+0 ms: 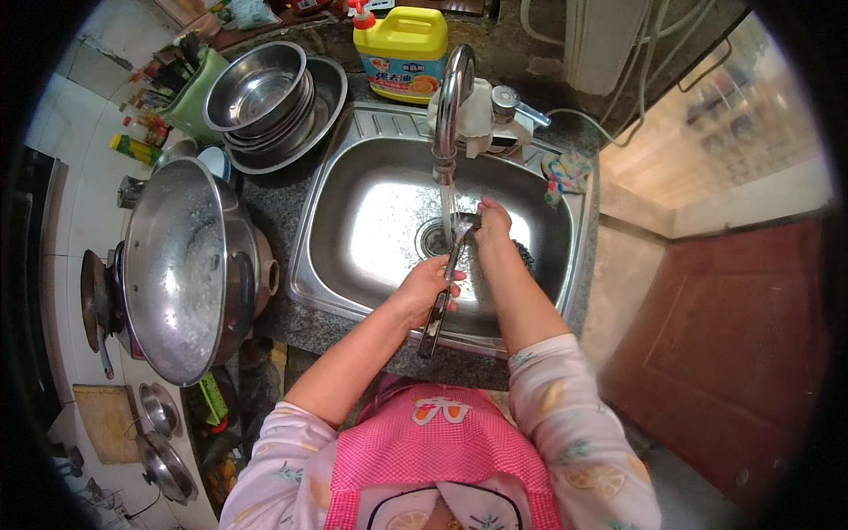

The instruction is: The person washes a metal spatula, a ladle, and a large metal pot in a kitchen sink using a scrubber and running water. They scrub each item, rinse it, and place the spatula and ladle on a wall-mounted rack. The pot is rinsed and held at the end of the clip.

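My left hand point(427, 288) is closed around the dark handle of a long kitchen utensil point(437, 311), which I see nearly edge-on over the steel sink point(371, 278). My right hand point(493, 222) holds the utensil's far, dark end under the faucet. Water runs from the chrome faucet point(449, 112) onto that end, above the drain point(434, 238). Whether the utensil is a spatula or a ladle I cannot tell. A dark scouring pad point(523, 255) lies in the sink, partly hidden behind my right forearm.
Stacked steel basins point(255, 89) stand left of the sink, with a large steel wok point(175, 271) nearer me. A yellow detergent jug point(401, 53) is behind the sink. A white cloth point(474, 119) hangs behind the faucet, and a colourful rag point(566, 175) lies on the right rim.
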`<state>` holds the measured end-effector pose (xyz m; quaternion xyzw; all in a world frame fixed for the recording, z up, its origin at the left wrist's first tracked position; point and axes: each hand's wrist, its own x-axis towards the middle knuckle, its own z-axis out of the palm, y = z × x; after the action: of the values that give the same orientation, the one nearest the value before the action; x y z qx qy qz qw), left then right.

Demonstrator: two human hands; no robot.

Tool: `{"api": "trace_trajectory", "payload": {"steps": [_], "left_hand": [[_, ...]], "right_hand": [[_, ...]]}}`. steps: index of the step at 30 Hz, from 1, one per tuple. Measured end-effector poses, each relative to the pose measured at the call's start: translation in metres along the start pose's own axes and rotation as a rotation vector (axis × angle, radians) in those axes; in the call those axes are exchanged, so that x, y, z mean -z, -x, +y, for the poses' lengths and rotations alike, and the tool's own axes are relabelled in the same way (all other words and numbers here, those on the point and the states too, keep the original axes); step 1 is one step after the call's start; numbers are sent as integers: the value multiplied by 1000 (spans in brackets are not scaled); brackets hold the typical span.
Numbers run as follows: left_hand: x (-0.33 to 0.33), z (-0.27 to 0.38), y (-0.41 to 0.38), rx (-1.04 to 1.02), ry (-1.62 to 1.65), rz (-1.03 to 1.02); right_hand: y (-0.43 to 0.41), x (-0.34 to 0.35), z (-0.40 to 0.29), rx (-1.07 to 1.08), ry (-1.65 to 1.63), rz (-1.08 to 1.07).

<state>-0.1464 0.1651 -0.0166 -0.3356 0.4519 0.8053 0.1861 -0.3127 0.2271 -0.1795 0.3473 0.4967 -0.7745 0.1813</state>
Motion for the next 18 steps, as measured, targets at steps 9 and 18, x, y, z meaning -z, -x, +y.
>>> {"api": "trace_trajectory", "payload": {"steps": [9,18], "left_hand": [[11,-1,-30,123,-49,113],[9,7,-62,189,114,76]], "right_hand": [[54,-7,-2,41,59,-51],[62,-15,4,150,129,-37]]}}
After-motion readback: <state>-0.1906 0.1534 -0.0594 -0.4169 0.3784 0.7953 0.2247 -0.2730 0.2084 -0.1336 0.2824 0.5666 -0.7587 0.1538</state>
